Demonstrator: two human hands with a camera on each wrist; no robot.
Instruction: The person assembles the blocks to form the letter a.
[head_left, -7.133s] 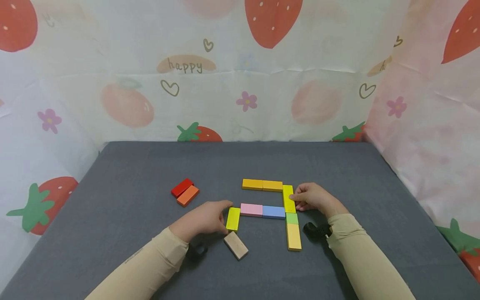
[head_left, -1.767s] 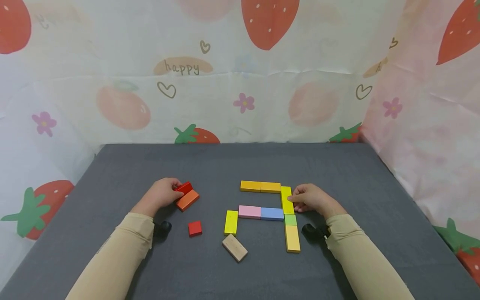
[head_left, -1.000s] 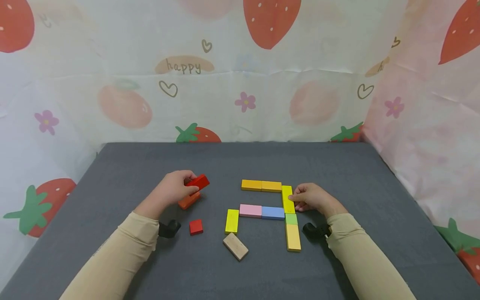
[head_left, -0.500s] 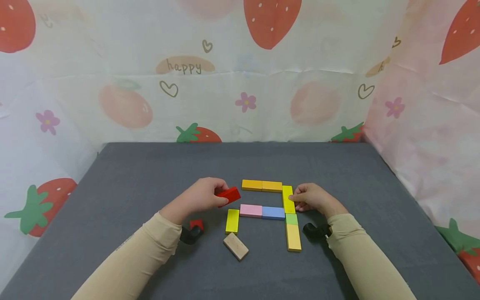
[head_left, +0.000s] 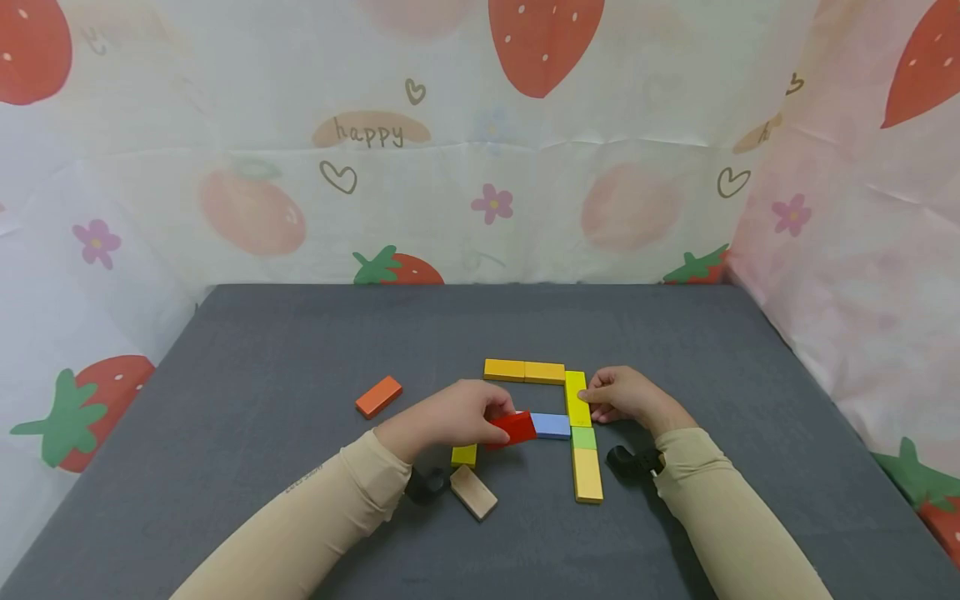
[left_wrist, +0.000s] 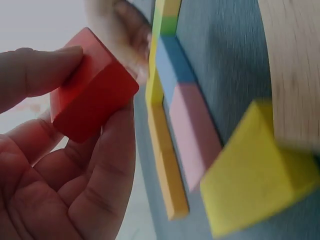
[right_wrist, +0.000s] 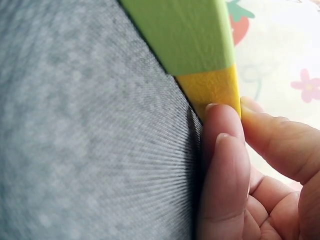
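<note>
My left hand [head_left: 453, 412] pinches a red block [head_left: 516, 428] between thumb and fingertips. In the left wrist view the red block [left_wrist: 95, 87] is tilted. In the head view it hides most of the pink block [left_wrist: 195, 130] and overlaps the blue block [head_left: 551, 426]. My right hand [head_left: 628, 396] holds the long yellow block [head_left: 575, 400] at its right edge, thumb on top and fingers along its side. This yellow block meets the green block [head_left: 583, 437], with a tan-yellow block [head_left: 587, 475] below that. The other yellow block [head_left: 464, 456] is partly covered by my left hand.
Two amber blocks [head_left: 523, 371] lie end to end at the back. A plain wooden block [head_left: 474, 492] lies angled near the front. To the left is an orange block [head_left: 378, 397]. Patterned cloth [head_left: 480, 200] rises behind the grey tabletop [head_left: 300, 333].
My left hand has lifted the red block from beside the orange one and carried it right. A small red cube, put down earlier, is now hidden by my left arm. My right hand has stayed put.
</note>
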